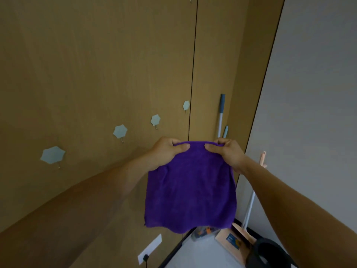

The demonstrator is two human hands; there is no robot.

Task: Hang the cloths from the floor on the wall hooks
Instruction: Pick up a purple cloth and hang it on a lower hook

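Observation:
A purple cloth (191, 190) hangs flat in front of me, held up by its top edge. My left hand (166, 153) pinches the top left corner and my right hand (228, 153) pinches the top right corner. On the wooden wall (96, 64) runs a rising row of pale blue star-shaped hooks: one at the far left (52, 155), one further right (120, 131), a third (155, 120) and the last near the panel seam (186, 105). All of these hooks are bare. The cloth hangs to the right of and below the hooks, apart from them.
A broom handle (221, 115) and a second thin handle (225, 131) lean in the corner behind the cloth. A peach dustpan with a long white handle (249, 206) stands against the grey wall (309, 93). A white wall socket (149, 249) sits low on the wood panel.

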